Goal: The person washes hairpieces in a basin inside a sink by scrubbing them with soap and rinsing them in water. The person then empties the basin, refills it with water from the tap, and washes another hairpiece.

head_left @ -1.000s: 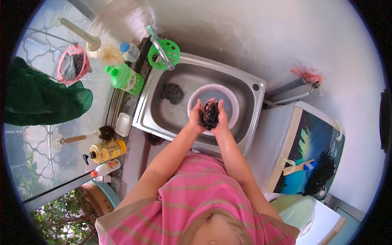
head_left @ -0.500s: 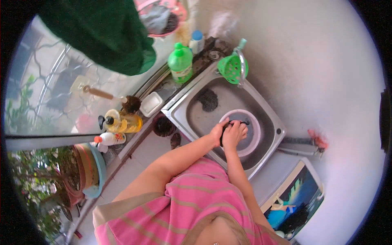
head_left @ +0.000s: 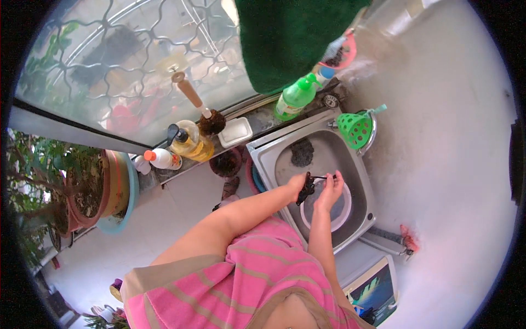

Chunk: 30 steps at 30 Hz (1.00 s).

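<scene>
My left hand [head_left: 297,185] is closed on a black, looped bundle [head_left: 306,189] above a pink-rimmed basin [head_left: 347,209] inside the steel sink [head_left: 366,186]. Just to its right, my right hand [head_left: 331,192] pinches a thin strand stretching from that bundle, fingertips raised and wrist over the basin. A dark mesh-like patch [head_left: 302,152] lies on the sink's bottom, beyond my hands. What exactly the bundle is made of is too small to tell.
A green perforated holder [head_left: 354,131] hangs at the tap. Along the window ledge stand a green bottle [head_left: 293,100], a white dish [head_left: 235,131], a brush [head_left: 211,122], a yellow pump bottle [head_left: 191,143] and a white bottle [head_left: 166,159]. Potted plants [head_left: 87,189] are left; a green cloth [head_left: 290,38] hangs overhead.
My view has swung left, showing more window and plants. My hands, cupped together under the bundle earlier, are now slightly apart, with a strand drawn out between them toward my right fingertips.
</scene>
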Tool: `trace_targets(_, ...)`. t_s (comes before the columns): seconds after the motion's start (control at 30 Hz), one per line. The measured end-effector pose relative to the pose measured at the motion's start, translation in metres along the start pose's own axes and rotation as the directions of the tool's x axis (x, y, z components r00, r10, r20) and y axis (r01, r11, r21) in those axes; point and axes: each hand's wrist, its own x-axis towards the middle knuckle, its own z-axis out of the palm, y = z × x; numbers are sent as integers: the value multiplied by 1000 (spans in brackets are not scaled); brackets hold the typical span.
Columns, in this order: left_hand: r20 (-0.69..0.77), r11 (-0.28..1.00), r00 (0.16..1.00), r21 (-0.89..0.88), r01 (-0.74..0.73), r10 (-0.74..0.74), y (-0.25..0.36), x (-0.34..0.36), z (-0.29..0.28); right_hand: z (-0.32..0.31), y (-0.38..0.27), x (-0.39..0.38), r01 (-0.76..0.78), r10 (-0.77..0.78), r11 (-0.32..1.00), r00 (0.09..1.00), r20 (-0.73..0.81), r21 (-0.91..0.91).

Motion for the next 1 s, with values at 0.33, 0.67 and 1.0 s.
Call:
trace_targets(0.33, 425, 906, 895, -313, 286, -136, 35, 1, -39, 38, -33, -49, 748, -50, 191, 654, 754, -636)
trace_targets(0.67, 301, 937, 954, -337, 97, 10, 66, -41, -53, 146, -44, -52, 890, -158, 263, 421, 893, -372)
trace_targets(1.0, 470, 976, 876, -219, -5, 110, 16, -12, -98, 239, 90, -38, 992, 186, 45, 104, 977, -115)
